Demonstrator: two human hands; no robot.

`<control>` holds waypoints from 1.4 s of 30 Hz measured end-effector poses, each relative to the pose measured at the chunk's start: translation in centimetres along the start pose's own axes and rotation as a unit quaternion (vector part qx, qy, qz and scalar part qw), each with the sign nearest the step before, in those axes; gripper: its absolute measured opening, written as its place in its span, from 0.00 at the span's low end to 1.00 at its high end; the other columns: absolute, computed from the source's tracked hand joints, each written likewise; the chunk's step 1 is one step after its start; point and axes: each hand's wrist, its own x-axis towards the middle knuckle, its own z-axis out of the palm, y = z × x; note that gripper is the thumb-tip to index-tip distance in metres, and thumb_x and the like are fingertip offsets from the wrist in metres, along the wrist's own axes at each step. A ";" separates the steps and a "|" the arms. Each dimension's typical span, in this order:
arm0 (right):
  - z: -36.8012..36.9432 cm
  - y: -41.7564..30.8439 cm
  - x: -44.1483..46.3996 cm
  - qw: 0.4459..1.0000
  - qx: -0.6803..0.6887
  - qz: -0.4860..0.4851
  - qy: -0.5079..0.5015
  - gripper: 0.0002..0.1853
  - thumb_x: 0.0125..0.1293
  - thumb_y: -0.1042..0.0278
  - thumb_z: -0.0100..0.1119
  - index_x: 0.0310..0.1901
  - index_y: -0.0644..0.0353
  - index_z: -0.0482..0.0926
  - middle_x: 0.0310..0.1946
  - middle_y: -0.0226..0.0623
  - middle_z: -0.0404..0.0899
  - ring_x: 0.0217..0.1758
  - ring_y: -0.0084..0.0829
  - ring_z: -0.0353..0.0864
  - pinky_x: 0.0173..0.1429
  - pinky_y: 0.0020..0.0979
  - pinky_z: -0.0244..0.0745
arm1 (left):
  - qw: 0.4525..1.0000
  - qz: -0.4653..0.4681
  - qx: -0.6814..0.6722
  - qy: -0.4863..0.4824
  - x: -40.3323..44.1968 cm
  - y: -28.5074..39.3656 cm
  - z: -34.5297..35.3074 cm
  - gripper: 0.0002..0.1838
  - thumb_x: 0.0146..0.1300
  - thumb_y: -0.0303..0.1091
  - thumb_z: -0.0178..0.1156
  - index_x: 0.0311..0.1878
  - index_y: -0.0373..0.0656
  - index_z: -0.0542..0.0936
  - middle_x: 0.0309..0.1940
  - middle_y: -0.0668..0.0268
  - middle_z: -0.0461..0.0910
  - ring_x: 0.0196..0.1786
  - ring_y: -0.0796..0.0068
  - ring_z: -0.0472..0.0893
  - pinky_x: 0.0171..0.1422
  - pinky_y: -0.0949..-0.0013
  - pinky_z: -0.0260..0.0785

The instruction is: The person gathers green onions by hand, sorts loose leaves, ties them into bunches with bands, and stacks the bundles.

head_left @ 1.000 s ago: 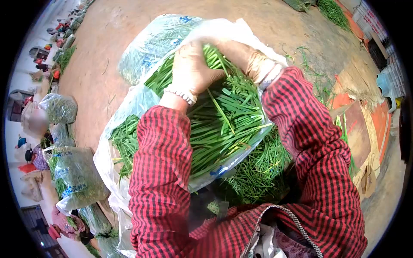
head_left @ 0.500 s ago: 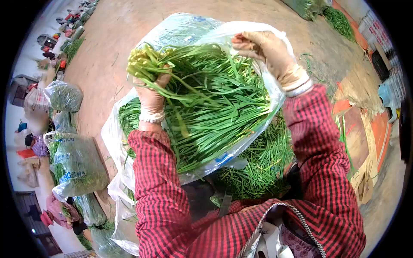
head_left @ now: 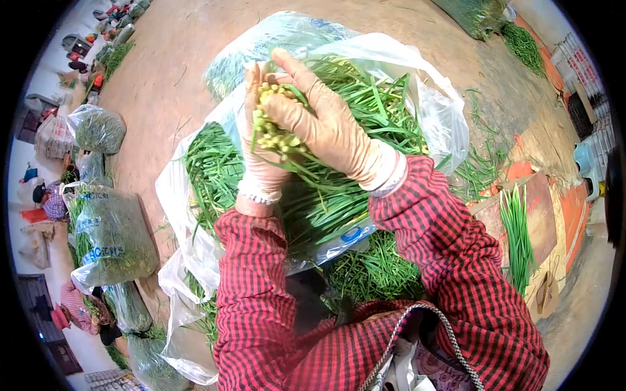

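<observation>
Over an open clear plastic bag [head_left: 173, 179] full of long green chives [head_left: 215, 163], both my gloved hands meet at one bunch of chives [head_left: 277, 124]. Its pale yellow-green stem ends face me, and its leaves run back over the bag. My left hand [head_left: 261, 156] is closed round the bunch from the left, with part of its fingers hidden behind the stems. My right hand [head_left: 326, 127] presses on the stem ends from the right, thumb and fingers bent round them.
A second filled bag [head_left: 274, 39] lies behind the open one. Loose chives [head_left: 378, 267] are heaped near my lap. More chives [head_left: 517, 241] lie on a board [head_left: 544, 208] at the right. Filled bags [head_left: 117, 234] line the left side, with a person [head_left: 85, 306] among them.
My right hand has come left from the bag's rim to the bunch and closed on it. My left hand has shifted slightly right with the bunch. Chives on the right-hand board show more fully.
</observation>
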 end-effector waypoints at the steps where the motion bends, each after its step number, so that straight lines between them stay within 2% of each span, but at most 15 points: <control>1: 0.7 0.1 -0.3 1.000 0.000 -0.028 0.010 0.39 0.70 0.49 0.56 0.72 0.64 0.55 0.63 0.49 0.69 0.67 0.35 0.67 0.70 0.33 0.60 | 0.988 -0.057 -0.138 0.045 -0.1 0.6 0.1 0.42 0.59 0.31 0.67 0.73 0.38 0.56 0.63 0.58 0.71 0.60 0.66 0.75 0.66 0.65 0.67; 2: 1.4 0.2 -0.4 0.998 -0.002 -0.058 0.020 0.39 0.70 0.49 0.56 0.73 0.64 0.54 0.64 0.48 0.68 0.68 0.34 0.65 0.71 0.33 0.59 | 0.969 -0.103 -0.219 0.044 -0.2 1.2 -0.8 0.42 0.60 0.31 0.67 0.73 0.38 0.56 0.61 0.58 0.73 0.59 0.66 0.76 0.65 0.65 0.68; 3: 1.7 0.5 -0.5 0.999 0.017 -0.039 0.008 0.39 0.71 0.50 0.55 0.73 0.64 0.52 0.66 0.49 0.65 0.69 0.35 0.64 0.73 0.33 0.55 | 0.989 0.028 0.144 -0.028 -0.1 1.1 -1.9 0.27 0.75 0.41 0.48 0.72 0.42 0.59 0.61 0.62 0.72 0.59 0.70 0.74 0.65 0.65 0.68; 6: 2.5 0.9 -0.2 0.985 0.153 -0.031 0.079 0.40 0.71 0.47 0.52 0.73 0.66 0.51 0.68 0.50 0.62 0.70 0.38 0.63 0.75 0.34 0.53 | 0.972 0.064 0.226 0.028 -0.1 0.1 -3.2 0.25 0.51 0.34 0.73 0.52 0.38 0.79 0.44 0.64 0.83 0.46 0.70 0.82 0.52 0.68 0.74; 10: -0.9 4.1 -2.0 0.955 0.262 0.030 0.134 0.32 0.77 0.48 0.40 0.70 0.68 0.57 0.68 0.47 0.64 0.73 0.35 0.62 0.77 0.34 0.54 | 0.929 0.127 0.344 0.047 -0.6 -1.1 -6.8 0.20 0.48 0.35 0.75 0.45 0.42 0.81 0.41 0.67 0.83 0.43 0.69 0.82 0.49 0.66 0.75; 13: -3.4 10.6 -5.7 0.894 0.379 0.172 0.164 0.24 0.75 0.57 0.48 0.64 0.66 0.67 0.62 0.44 0.71 0.67 0.35 0.69 0.72 0.34 0.63 | 0.968 -0.072 -0.046 0.236 -1.1 2.9 -8.4 0.28 0.59 0.27 0.66 0.63 0.47 0.71 0.52 0.64 0.79 0.52 0.69 0.80 0.61 0.63 0.74; 16: -5.4 12.1 -5.5 0.845 0.480 0.195 0.131 0.18 0.72 0.62 0.53 0.58 0.63 0.72 0.57 0.41 0.76 0.62 0.34 0.74 0.68 0.34 0.68 | 0.959 0.043 -0.035 0.278 0.0 8.1 -15.1 0.17 0.64 0.29 0.59 0.56 0.39 0.78 0.55 0.59 0.79 0.56 0.68 0.80 0.60 0.59 0.76; 22: -4.6 5.2 -3.3 0.966 -0.013 0.257 -0.010 0.26 0.64 0.54 0.65 0.58 0.61 0.75 0.55 0.37 0.78 0.59 0.28 0.74 0.66 0.28 0.66 | 0.985 0.051 -0.042 0.162 -1.7 26.8 -18.7 0.16 0.66 0.35 0.57 0.49 0.32 0.78 0.46 0.53 0.81 0.49 0.61 0.82 0.58 0.57 0.76; 27: -3.8 -11.1 -4.9 0.990 0.114 0.070 -0.046 0.42 0.59 0.50 0.70 0.69 0.61 0.63 0.63 0.42 0.70 0.67 0.33 0.67 0.71 0.34 0.60 | 0.881 0.367 0.295 -0.045 -3.0 24.4 -13.4 0.15 0.68 0.28 0.52 0.54 0.30 0.77 0.51 0.49 0.81 0.53 0.55 0.81 0.60 0.57 0.73; 29: -3.2 -15.5 -7.1 0.981 -0.120 -0.108 -0.108 0.55 0.52 0.53 0.77 0.74 0.61 0.51 0.66 0.43 0.67 0.71 0.35 0.63 0.74 0.36 0.57 | 0.947 0.241 0.211 -0.008 -4.9 22.9 -7.5 0.16 0.66 0.32 0.55 0.52 0.31 0.78 0.49 0.54 0.81 0.53 0.61 0.80 0.60 0.61 0.72; 31: -0.6 -15.9 -10.1 0.979 -0.064 -0.126 -0.147 0.61 0.47 0.58 0.80 0.75 0.60 0.45 0.68 0.44 0.63 0.71 0.36 0.61 0.76 0.37 0.53 | 0.993 0.104 0.053 0.029 -6.2 21.8 -0.9 0.19 0.61 0.38 0.60 0.50 0.33 0.80 0.47 0.58 0.82 0.50 0.67 0.81 0.58 0.64 0.72; 35: -2.5 -16.2 -15.5 0.980 0.150 0.085 -0.096 0.46 0.51 0.66 0.76 0.69 0.61 0.59 0.63 0.38 0.69 0.65 0.33 0.69 0.73 0.36 0.59 | 0.944 -0.089 -0.287 0.137 -9.9 17.1 9.2 0.22 0.59 0.44 0.67 0.49 0.37 0.80 0.44 0.65 0.82 0.45 0.72 0.81 0.53 0.68 0.74; 36: -4.3 -16.6 -15.9 0.990 -0.022 0.086 -0.106 0.42 0.54 0.66 0.74 0.67 0.61 0.60 0.61 0.37 0.72 0.63 0.34 0.72 0.71 0.37 0.63 | 0.940 -0.137 -0.300 0.092 -11.4 16.4 10.3 0.22 0.58 0.44 0.68 0.50 0.38 0.80 0.44 0.66 0.82 0.46 0.73 0.81 0.54 0.68 0.73; 40: -8.8 -18.6 -17.8 0.802 -0.520 0.249 -0.154 0.53 0.52 0.51 0.69 0.73 0.65 0.49 0.55 0.60 0.75 0.62 0.47 0.74 0.62 0.39 0.69 | 0.806 -0.260 -0.524 0.090 -17.4 13.7 17.5 0.23 0.56 0.33 0.72 0.55 0.40 0.78 0.47 0.68 0.81 0.49 0.73 0.79 0.55 0.66 0.73; 42: -10.7 -17.6 -22.5 0.814 -0.493 0.243 -0.185 0.60 0.52 0.45 0.70 0.74 0.66 0.41 0.61 0.66 0.69 0.66 0.53 0.70 0.65 0.41 0.67 | 0.666 -0.368 -0.633 0.143 -20.2 12.2 19.9 0.19 0.61 0.36 0.66 0.54 0.42 0.78 0.47 0.66 0.82 0.48 0.68 0.81 0.55 0.63 0.74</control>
